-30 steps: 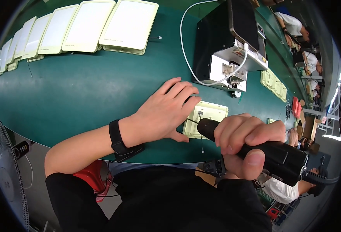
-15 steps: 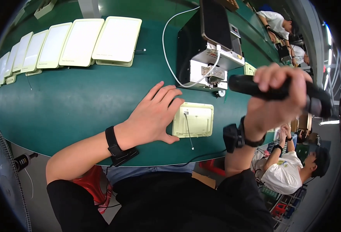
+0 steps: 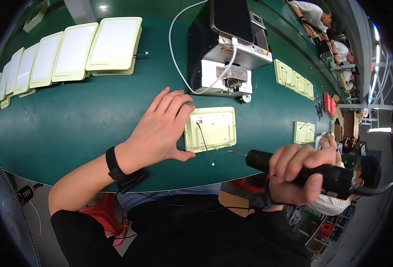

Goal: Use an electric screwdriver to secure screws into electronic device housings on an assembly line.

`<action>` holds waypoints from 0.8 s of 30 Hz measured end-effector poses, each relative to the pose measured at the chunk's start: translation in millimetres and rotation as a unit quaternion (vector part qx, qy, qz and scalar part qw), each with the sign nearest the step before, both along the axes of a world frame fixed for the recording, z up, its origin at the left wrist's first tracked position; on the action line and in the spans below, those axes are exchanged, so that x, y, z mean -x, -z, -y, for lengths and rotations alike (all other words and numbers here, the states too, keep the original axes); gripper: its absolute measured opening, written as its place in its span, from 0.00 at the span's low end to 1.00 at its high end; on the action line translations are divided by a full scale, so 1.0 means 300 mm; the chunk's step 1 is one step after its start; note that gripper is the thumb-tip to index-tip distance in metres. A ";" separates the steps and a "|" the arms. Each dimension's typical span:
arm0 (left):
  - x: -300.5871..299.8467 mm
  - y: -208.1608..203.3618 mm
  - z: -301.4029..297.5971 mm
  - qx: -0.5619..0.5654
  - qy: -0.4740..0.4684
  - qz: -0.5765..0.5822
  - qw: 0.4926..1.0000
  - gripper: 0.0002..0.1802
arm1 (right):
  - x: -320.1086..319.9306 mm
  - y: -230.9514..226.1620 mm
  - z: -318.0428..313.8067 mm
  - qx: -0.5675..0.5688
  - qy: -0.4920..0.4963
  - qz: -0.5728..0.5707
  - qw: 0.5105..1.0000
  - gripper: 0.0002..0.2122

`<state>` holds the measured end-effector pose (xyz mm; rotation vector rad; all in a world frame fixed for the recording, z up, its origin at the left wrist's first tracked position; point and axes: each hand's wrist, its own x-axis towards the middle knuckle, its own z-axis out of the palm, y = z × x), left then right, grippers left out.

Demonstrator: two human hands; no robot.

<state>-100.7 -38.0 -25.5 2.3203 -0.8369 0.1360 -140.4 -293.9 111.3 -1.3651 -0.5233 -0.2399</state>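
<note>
On the green table in front of me lies a pale yellow-green plastic housing (image 3: 221, 129), open side up. A thin dark cable with a small white connector (image 3: 213, 164) runs out over its near edge. My left hand (image 3: 160, 127) is open, its fingers spread, with thumb and index finger touching the housing's left side. My right hand (image 3: 296, 171) is closed around a black electric screwdriver (image 3: 258, 160). The thin bit points left and is held apart from the housing, off its near right corner.
Behind the housing stands a black and silver screw feeder (image 3: 223, 75), a phone (image 3: 233, 20) and white cable on it. White-faced panels (image 3: 114, 44) overlap in a row at far left. More housings (image 3: 294, 80) lie at right, near co-workers. A fan (image 3: 5, 213) stands at lower left.
My right hand has brought the screwdriver down and nearer to me, from beside the screw feeder. The bit now shows plainly. My left hand stays at the housing; the whole view has shifted slightly.
</note>
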 end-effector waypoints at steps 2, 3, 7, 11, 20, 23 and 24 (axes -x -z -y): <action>-0.001 -0.008 0.001 -0.005 0.008 -0.007 1.000 0.53 | 0.032 0.031 -0.006 0.032 0.022 -0.006 0.999 0.16; 0.002 -0.010 0.002 -0.006 0.004 -0.008 1.000 0.52 | 0.036 0.039 -0.005 0.029 0.028 -0.007 0.999 0.16; 0.001 -0.016 0.006 -0.007 0.001 -0.009 1.000 0.52 | 0.011 0.073 -0.012 0.028 0.032 -0.006 0.999 0.17; 0.001 -0.020 0.009 -0.007 -0.001 -0.021 1.000 0.53 | -0.004 0.110 -0.030 0.039 0.060 -0.005 0.997 0.15; -0.009 -0.015 0.002 -0.006 0.001 -0.026 1.000 0.55 | -0.008 0.124 -0.028 0.038 0.076 0.001 0.996 0.14; -0.006 -0.012 -0.001 -0.007 -0.002 -0.016 1.000 0.54 | -0.022 0.095 -0.027 0.037 0.066 0.002 0.997 0.13; -0.002 -0.011 0.001 -0.004 -0.003 -0.016 1.000 0.53 | -0.034 0.051 -0.005 0.018 0.039 -0.001 0.999 0.15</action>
